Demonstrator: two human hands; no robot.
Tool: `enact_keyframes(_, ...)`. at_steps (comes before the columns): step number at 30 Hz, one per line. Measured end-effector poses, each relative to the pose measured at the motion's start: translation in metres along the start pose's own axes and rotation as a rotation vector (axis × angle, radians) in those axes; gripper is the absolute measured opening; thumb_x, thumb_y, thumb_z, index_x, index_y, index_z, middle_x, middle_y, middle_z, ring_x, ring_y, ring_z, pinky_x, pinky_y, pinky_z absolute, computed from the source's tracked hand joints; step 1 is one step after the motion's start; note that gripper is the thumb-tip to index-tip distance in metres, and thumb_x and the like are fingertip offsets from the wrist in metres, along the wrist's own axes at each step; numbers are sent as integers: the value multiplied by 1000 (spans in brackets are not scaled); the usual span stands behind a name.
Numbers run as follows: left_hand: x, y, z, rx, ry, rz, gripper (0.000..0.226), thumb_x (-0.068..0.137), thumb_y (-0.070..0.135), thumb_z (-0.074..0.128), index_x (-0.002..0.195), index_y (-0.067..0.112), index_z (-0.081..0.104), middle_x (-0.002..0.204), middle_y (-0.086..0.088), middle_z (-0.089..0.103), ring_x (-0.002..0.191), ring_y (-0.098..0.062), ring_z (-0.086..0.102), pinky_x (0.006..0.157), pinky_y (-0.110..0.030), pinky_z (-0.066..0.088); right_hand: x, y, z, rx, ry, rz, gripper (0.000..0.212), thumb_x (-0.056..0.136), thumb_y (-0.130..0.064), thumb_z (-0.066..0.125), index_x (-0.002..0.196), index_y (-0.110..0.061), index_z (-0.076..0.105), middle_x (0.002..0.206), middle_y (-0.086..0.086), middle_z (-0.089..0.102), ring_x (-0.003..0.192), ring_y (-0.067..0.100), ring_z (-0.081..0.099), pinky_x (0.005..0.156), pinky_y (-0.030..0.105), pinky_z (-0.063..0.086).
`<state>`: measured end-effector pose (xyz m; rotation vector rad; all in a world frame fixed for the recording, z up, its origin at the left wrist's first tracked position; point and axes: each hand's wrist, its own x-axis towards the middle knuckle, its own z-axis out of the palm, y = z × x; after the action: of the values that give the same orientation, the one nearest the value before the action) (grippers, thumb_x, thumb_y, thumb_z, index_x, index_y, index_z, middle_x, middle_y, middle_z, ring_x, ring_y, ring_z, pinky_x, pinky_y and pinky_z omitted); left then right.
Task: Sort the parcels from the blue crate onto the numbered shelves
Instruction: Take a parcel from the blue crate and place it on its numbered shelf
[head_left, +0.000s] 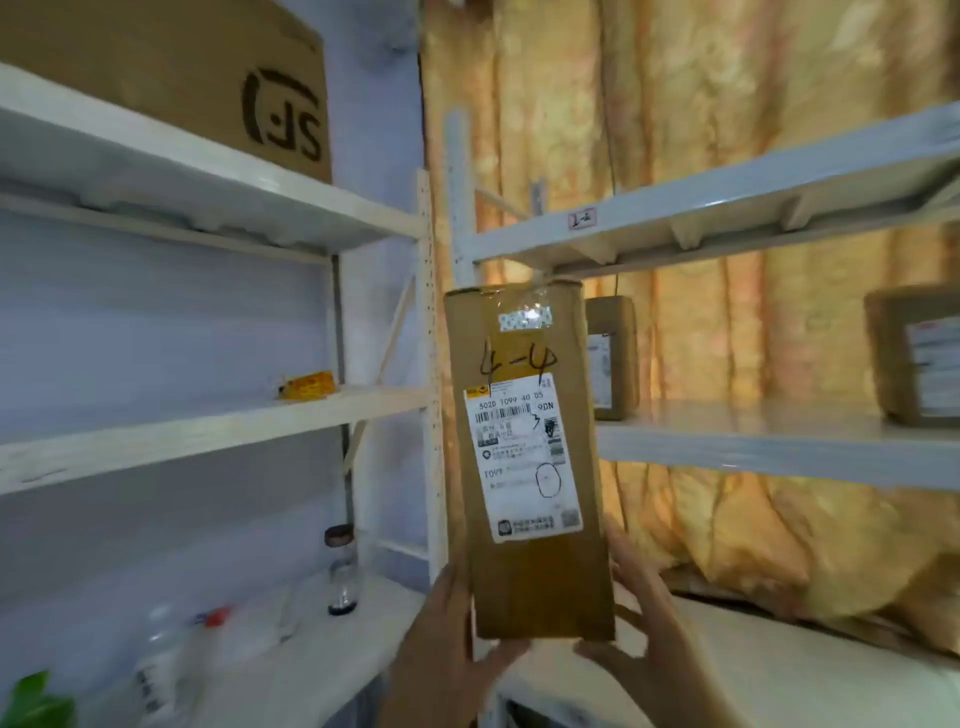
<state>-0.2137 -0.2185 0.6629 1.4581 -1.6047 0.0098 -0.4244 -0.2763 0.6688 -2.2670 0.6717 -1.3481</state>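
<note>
Left shelf unit (218, 415), white, three boards in view. Top board: large cardboard box (171, 73) with a black "SF" mark printed upside down. Middle board: small yellow packet (306, 385) near the right post. Bottom board, near left: green leaf (36, 696) at the frame corner, a clear plastic bottle (171, 660) with a red cap, blurred, and further right a glass bottle (342, 571) with a dark cap, upright.

Centre: tall brown parcel (530, 457) was held upright in the air, in front of the corner where the two units meet and on neither shelf. "4-4" was handwritten above its white shipping label (522, 457); clear tape ran over the top end. Left hand (447, 660) gripped the lower left edge, thumb under the bottom. Right hand (649, 639) gripped the lower right edge, fingers behind, thumb at the bottom corner. Both hands were clamped on the parcel.

Right shelf unit (779, 441), grey-white. Upper board edge carried a small tag (582, 218) reading "2-"; the rest was illegible. Middle board: small brown parcel (613, 358) standing just behind the held one, and well to the right a second labelled parcel (914, 353), blurred. Golden patterned curtain (727, 130) hung behind this unit.
</note>
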Motion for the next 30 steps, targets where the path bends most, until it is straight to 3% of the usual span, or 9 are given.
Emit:
enact_keyframes(3,29,74,16,-21,42,188,80,71,61,67,134,53,18,126,52,24,114,31,30,80,14,27,-2,-24,-76,-143,169,-51,115,67,-18,85,141,-59,8,150,-37,17,138,-2,32,99,23,48)
enact_keyframes(5,45,121,34,-17,54,280,81,72,69,59,140,46,23,138,45,23,126,19,31,93,2,35,-12,-36,-128,-205,229,-61,112,70,-22,84,145,-52,6,152,-34,15,141,0,27,104,35,46)
enact_keyframes(8,53,185,67,-73,67,332,89,70,68,62,143,45,17,147,25,32,134,0,33,109,-32,37,-39,-49,-197,-365,286,-73,109,74,-24,79,146,-50,1,154,-31,7,143,3,22,105,36,45)
enact_keyframes(12,39,267,121,-227,15,353,99,67,61,69,139,60,1,145,25,36,130,3,35,106,-33,33,-83,-52,-281,-580,335,-39,96,81,-26,74,150,-35,8,159,-15,12,140,18,34,102,46,47)
enact_keyframes(16,24,329,175,-300,-81,359,111,73,46,74,143,50,-13,149,18,34,134,-4,37,109,-34,34,-125,-43,-342,-776,385,23,95,82,-28,71,149,-33,3,159,-7,17,122,26,57,91,40,54)
enact_keyframes(20,4,387,226,-352,-100,366,117,81,37,68,132,51,-36,147,22,28,116,20,29,96,-11,26,-159,-33,-384,-827,442,64,81,95,-27,54,151,-27,-4,159,-4,20,132,24,47,97,44,50)
enact_keyframes(22,-7,412,246,-361,-93,356,115,82,36,66,132,51,-36,149,16,32,120,9,38,96,-17,30,-174,-29,-402,-833,465,69,76,97,-29,47,151,-22,-6,158,-2,21,134,22,44,97,47,50)
enact_keyframes(25,-26,441,274,-357,-58,374,109,81,37,66,142,44,-24,152,9,34,131,-14,45,101,-32,39,-201,-23,-428,-844,482,39,83,95,-28,53,151,-20,-9,160,1,12,141,22,33,102,41,44)
enact_keyframes(30,-61,457,314,-438,-132,422,102,84,33,63,127,68,-22,157,12,19,143,-16,25,113,-49,31,-254,1,-449,-941,398,88,91,90,-19,64,146,-42,-5,161,3,-6,143,29,28,97,38,49)
